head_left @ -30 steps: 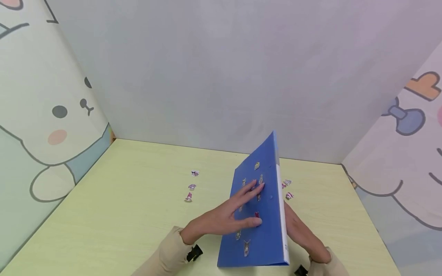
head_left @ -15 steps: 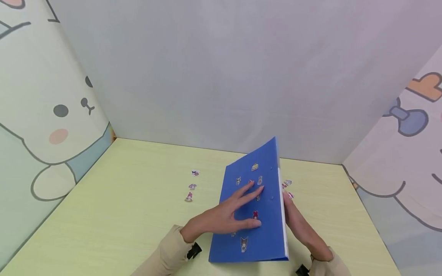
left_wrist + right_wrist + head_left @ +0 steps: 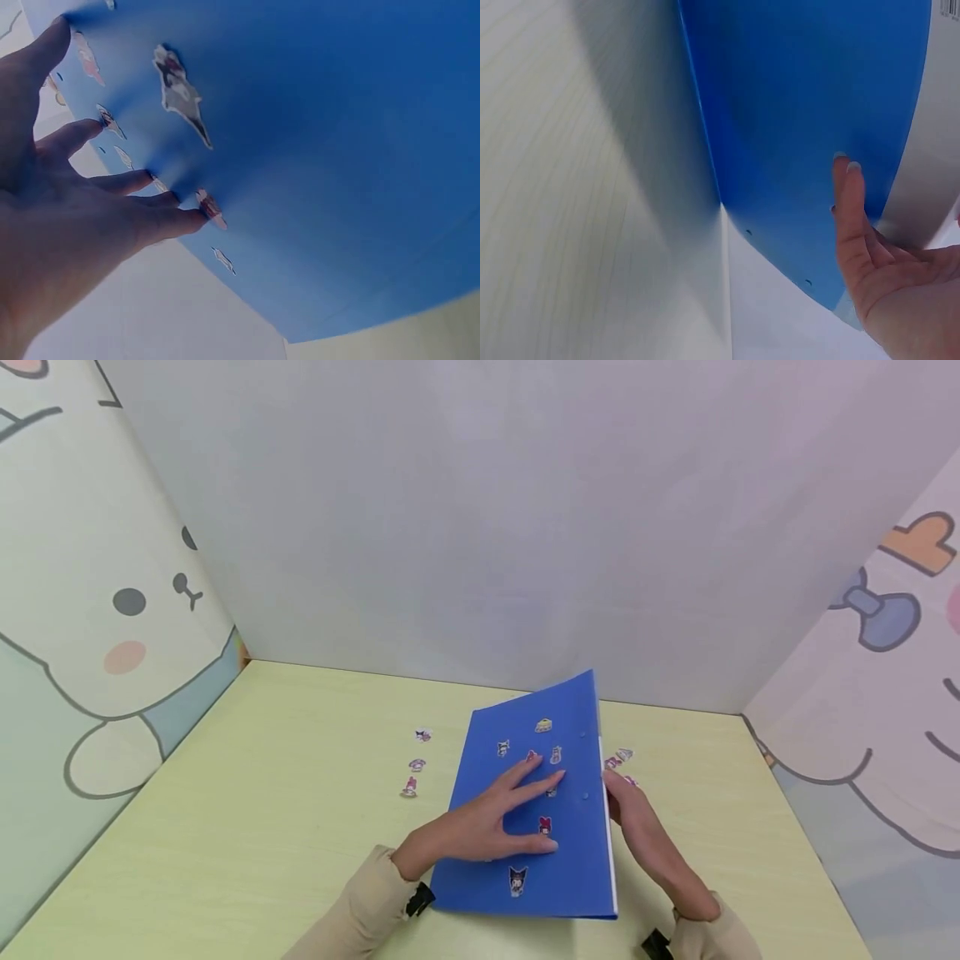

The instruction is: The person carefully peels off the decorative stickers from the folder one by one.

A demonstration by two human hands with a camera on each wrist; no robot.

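A blue folder (image 3: pixel 591 852) with a white spine (image 3: pixel 930 157) stands tilted on the pale table, its spine side raised on the right. Cartoon character stickers dot its upper cover, among them a dark-eared one (image 3: pixel 517 882) near the bottom and a red-bowed one (image 3: pixel 545 825) by my left thumb. My left hand (image 3: pixel 495 822) lies spread across the cover, its fingertips touching it; the left wrist view shows the fingers (image 3: pixel 120 184) apart. On the other side, my right hand (image 3: pixel 645 827) supports the folder by the spine, with straight fingers (image 3: pixel 849 202) against the underside.
On the table (image 3: pixel 300 793), a few loose stickers (image 3: pixel 417 765) lie in a column left of the folder. Several more stickers (image 3: pixel 615 762) lie just right of it, partly hidden. A grey wall (image 3: pixel 420 527) rises behind the table, with cartoon-printed panels (image 3: pixel 112 635) at both sides.
The folder has tilted flatter, its left edge moving left and its top edge lowering, so more of the cover shows. My right hand has come up along the spine; my left hand stays on the cover.
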